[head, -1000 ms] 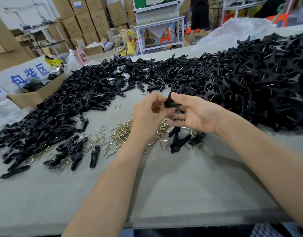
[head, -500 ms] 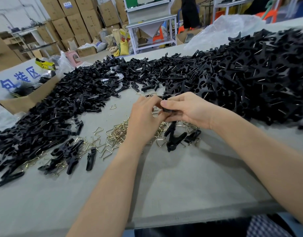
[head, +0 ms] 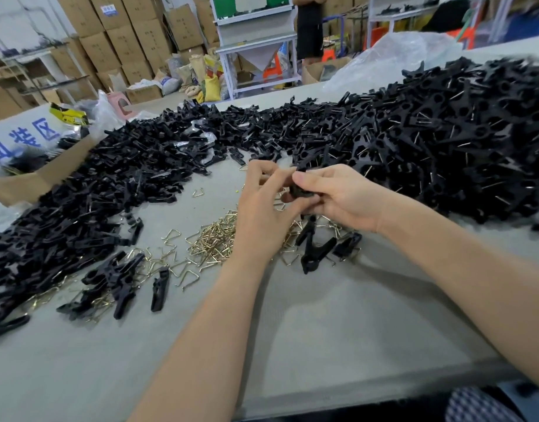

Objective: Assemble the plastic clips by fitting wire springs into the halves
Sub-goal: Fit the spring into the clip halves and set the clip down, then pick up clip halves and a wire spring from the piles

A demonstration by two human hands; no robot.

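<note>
My left hand (head: 263, 208) and my right hand (head: 338, 194) meet above the middle of the grey table (head: 323, 330). Between their fingertips sits a black plastic clip (head: 301, 190); my right thumb and fingers pinch it, and my left fingers curl against its left end. A wire spring there is mostly hidden by the fingers. Below the hands lies a heap of brass wire springs (head: 213, 242). A finished black clip (head: 315, 252) lies just under my right hand.
A big mound of clips with springs (head: 445, 141) fills the right. Black clip halves (head: 110, 184) spread across the left and back. An open cardboard box (head: 27, 184) stands at the left edge, a clear plastic bag (head: 393, 56) at the back right.
Both hands stay together on the clip and have shifted a little up and away from me. The clip has turned in the fingers, my right thumb now lying over it.
</note>
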